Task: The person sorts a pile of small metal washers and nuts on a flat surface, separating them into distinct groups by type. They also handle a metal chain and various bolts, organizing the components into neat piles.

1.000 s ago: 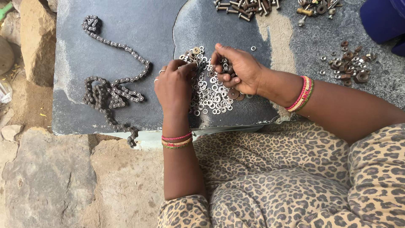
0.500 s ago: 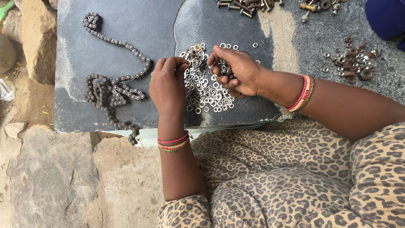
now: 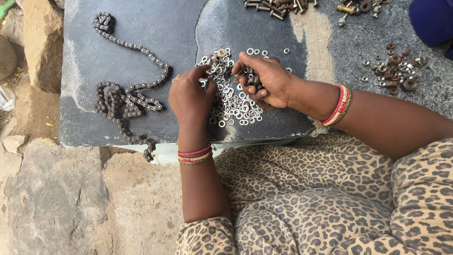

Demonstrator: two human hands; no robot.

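A heap of small silver washers [image 3: 232, 100] lies on a dark stone slab [image 3: 155, 33]. My left hand [image 3: 190, 97] rests at the heap's left edge, thumb and fingers pinched on a small washer [image 3: 203, 83]. My right hand [image 3: 266, 81] is curled over the heap's right side, fingertips closed around a few washers; what sits in its palm is hidden. Both wrists wear red and gold bangles.
A long roller chain [image 3: 126, 94] snakes over the slab's left part and hangs off its front edge. Bolts [image 3: 278, 5] lie at the far edge, rusty nuts and washers [image 3: 395, 71] at the right. Rough stones [image 3: 42, 42] border the slab. My leopard-print lap [image 3: 321, 203] is below.
My view has shifted a little, so the slab sits lower in frame. Both hands stay at the washer heap; my left fingers have closed onto a washer.
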